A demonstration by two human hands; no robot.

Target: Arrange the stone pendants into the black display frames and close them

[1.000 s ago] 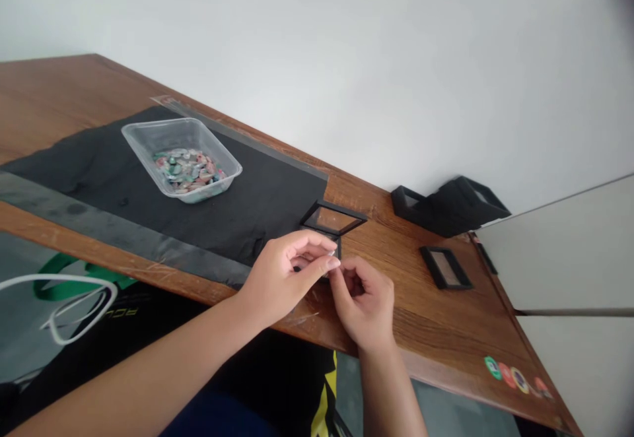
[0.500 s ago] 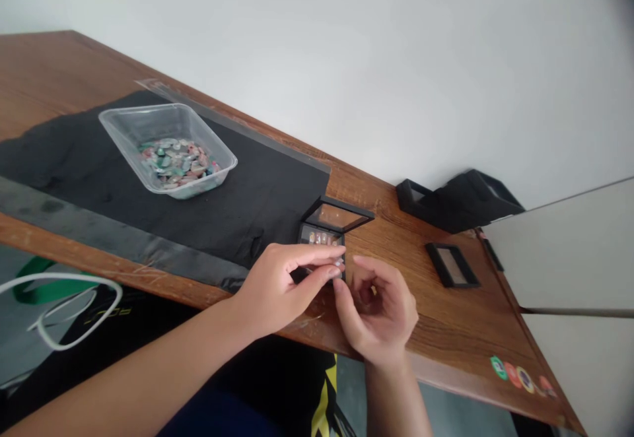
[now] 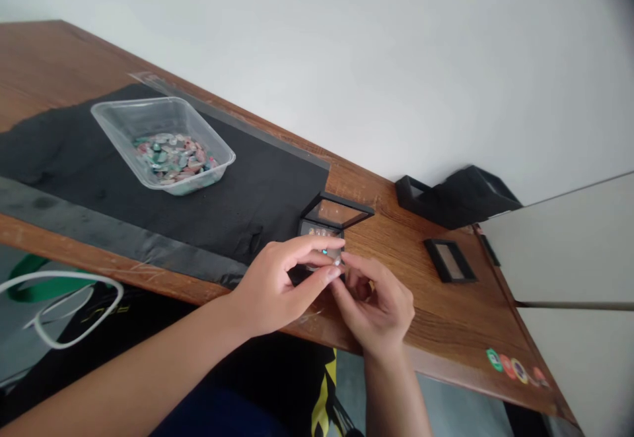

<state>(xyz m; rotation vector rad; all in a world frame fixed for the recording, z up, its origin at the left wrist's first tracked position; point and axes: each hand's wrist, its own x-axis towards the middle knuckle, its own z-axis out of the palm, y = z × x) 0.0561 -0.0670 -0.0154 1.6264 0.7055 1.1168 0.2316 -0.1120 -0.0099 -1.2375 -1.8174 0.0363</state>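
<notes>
A small black display box (image 3: 331, 223) stands open on the wooden table (image 3: 436, 318), its clear lid raised and a row of small coloured pieces inside. My left hand (image 3: 282, 285) rests at the box's near edge, thumb and fingers pinched together around something tiny; a small turquoise piece (image 3: 325, 251) shows at its fingertips. My right hand (image 3: 379, 305) meets it from the right, fingers curled toward the same spot. What the right fingers hold is hidden.
A clear plastic tray (image 3: 163, 143) of several small coloured pieces sits on a black cloth (image 3: 247, 199) to the left. A closed black frame box (image 3: 448, 260) lies to the right, with stacked black boxes (image 3: 456, 196) by the wall. Stickers (image 3: 515, 369) mark the table's near right edge.
My right hand opened and drew back half a second ago, then closed in again to meet the left fingertips. The view shifted slightly, so the tray sits further left.
</notes>
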